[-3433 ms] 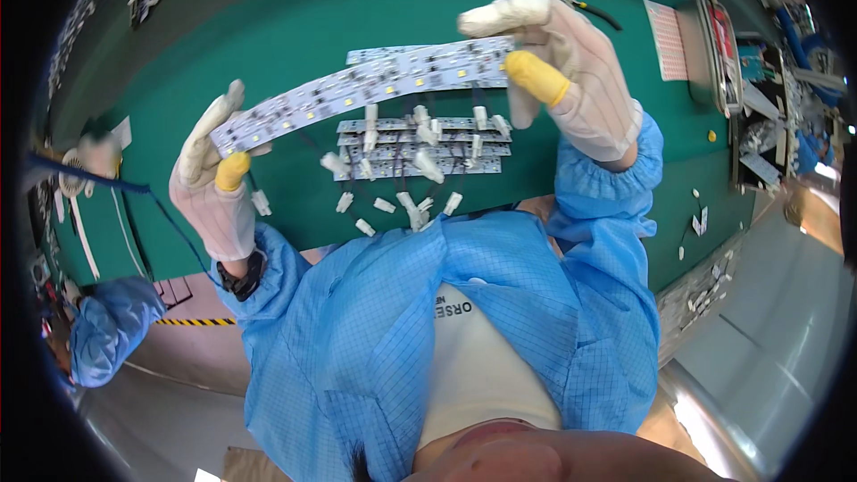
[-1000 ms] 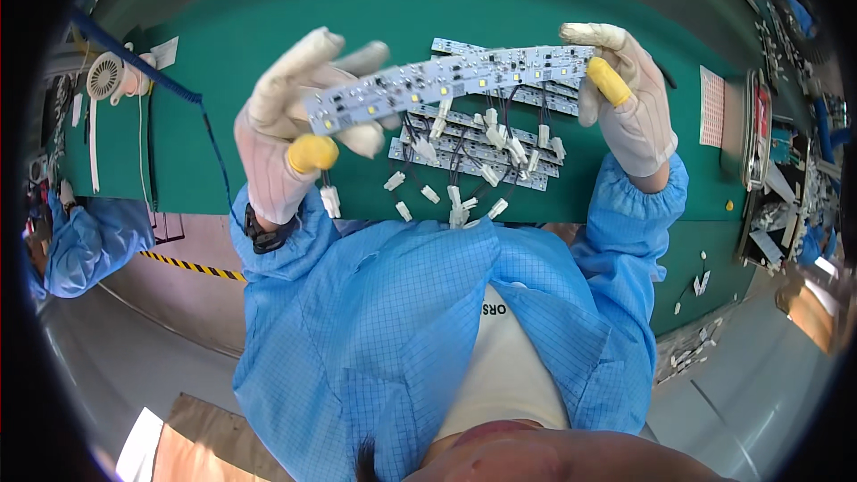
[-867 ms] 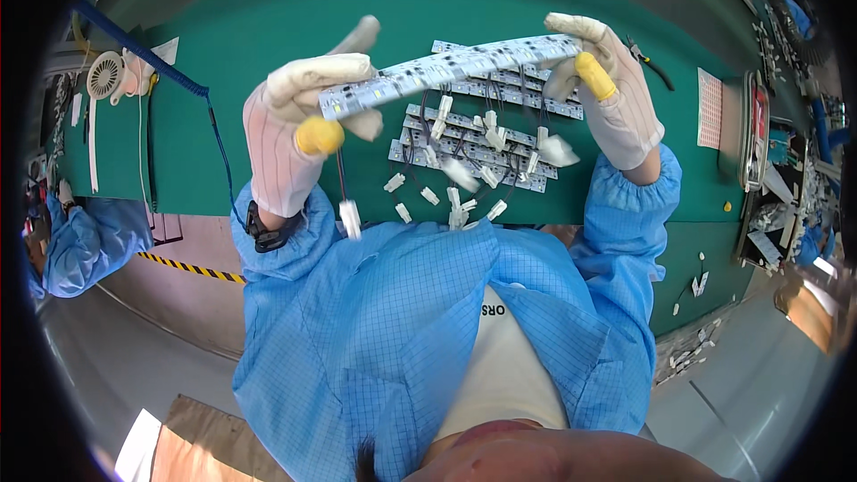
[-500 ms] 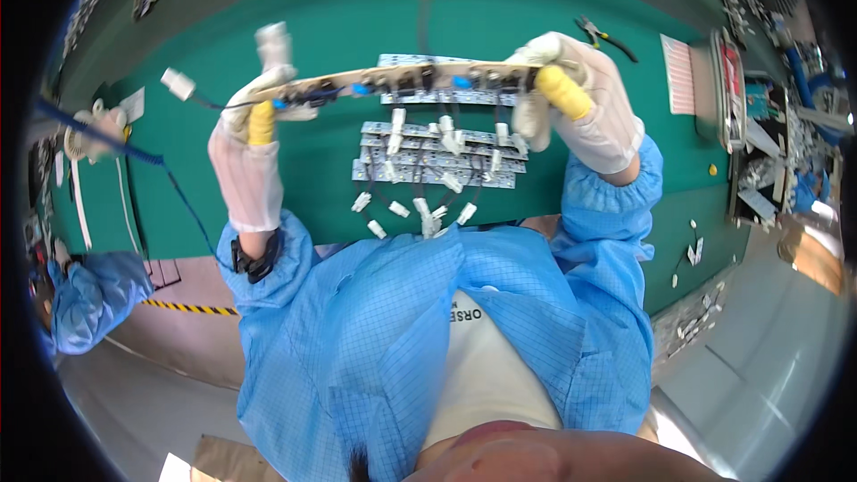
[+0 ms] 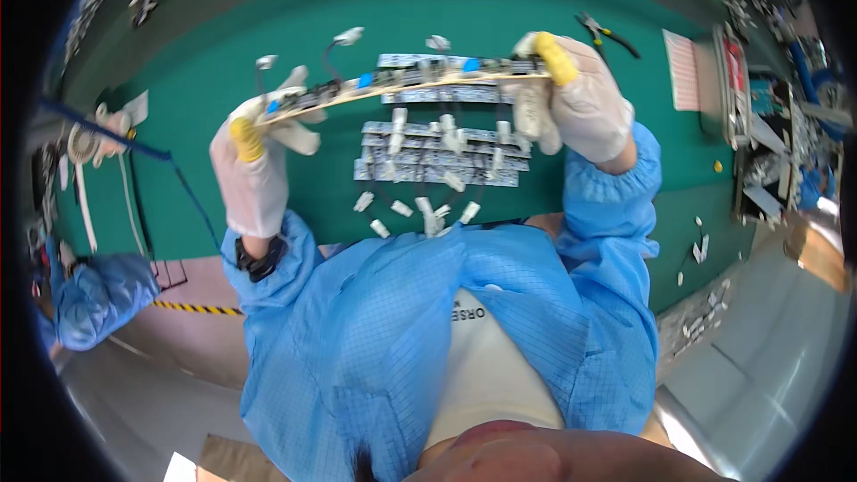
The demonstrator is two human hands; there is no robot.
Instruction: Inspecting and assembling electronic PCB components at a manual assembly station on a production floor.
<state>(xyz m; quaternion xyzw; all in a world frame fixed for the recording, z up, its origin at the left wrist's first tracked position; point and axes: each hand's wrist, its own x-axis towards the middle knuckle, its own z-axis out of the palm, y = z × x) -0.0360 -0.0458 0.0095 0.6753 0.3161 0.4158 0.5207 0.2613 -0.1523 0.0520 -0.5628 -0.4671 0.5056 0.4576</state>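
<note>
A long, narrow circuit board [image 5: 406,80] is held up edge-on above the table, with black and blue parts along its far side. White connectors [image 5: 349,37] on dark wires stick out from it. My left hand [image 5: 254,165], in a white glove with a yellow finger cot on the thumb, grips the board's left end. The right end is pinched by my right hand [image 5: 585,107], gloved the same way. Below the held board, several flat circuit boards [image 5: 379,153] lie in rows, with white plugs and wires on them. Part of the far boards [image 5: 406,61] is hidden behind the held one.
Cutting pliers [image 5: 607,31] with black and yellow handles lie at the far right. Beside them are a printed sheet [image 5: 681,71] and a tray of parts [image 5: 728,89]. At left lies a tape roll [image 5: 85,145]. A blue cord [image 5: 183,180] runs toward my left arm. A co-worker's blue sleeve [image 5: 103,299] shows.
The held board has tilted: its right end is slightly higher and its left end lower. Its dangling connectors have swung to new places, and the parts side faces farther away.
</note>
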